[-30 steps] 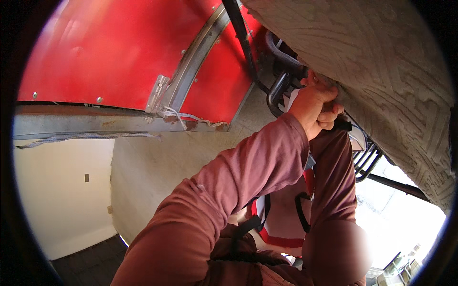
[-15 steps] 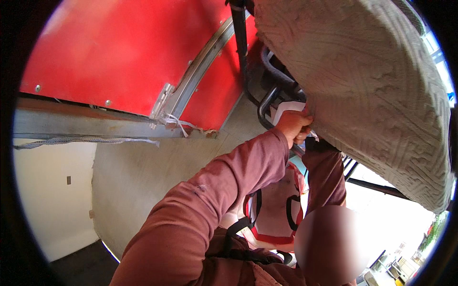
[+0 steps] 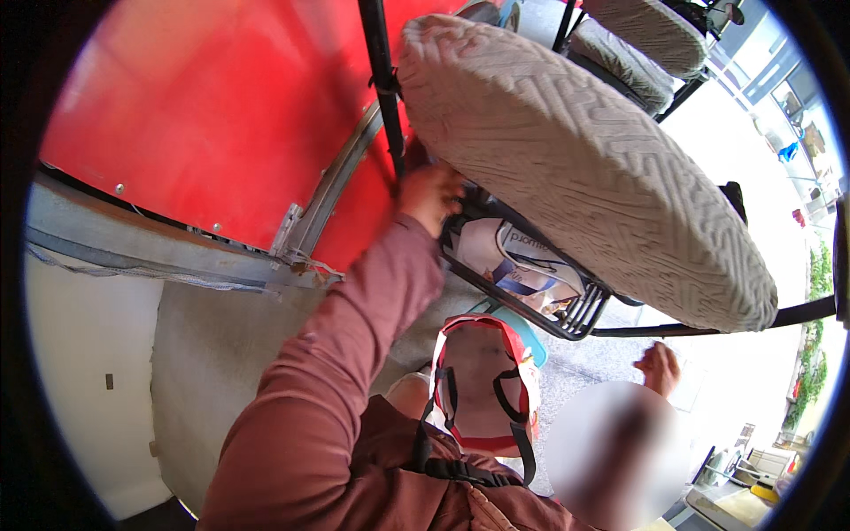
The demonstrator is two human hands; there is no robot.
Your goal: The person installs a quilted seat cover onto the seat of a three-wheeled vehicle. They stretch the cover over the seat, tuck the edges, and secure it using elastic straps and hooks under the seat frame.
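My left hand reaches to the near-left end of a seat with a grey textured cover. Its fingers are bent and smeared by motion beside a black upright bar, and whatever they touch is hidden. Under the seat hangs a black metal rack with a white printed bag and other packets inside. My right hand is held out to the right, below the seat's far end. Its fingers are loosely bent and apart, with nothing visible in them. A blurred patch covers part of that arm.
A red and white bag with black straps gapes in front of my body, a teal item behind it. Red panels with metal edging stand at the left. More grey-covered seats are at the top right.
My hands were close together by the rack under the seat; now they are apart, the left at the seat's left end, the right out to the right. More of the seat and rack shows.
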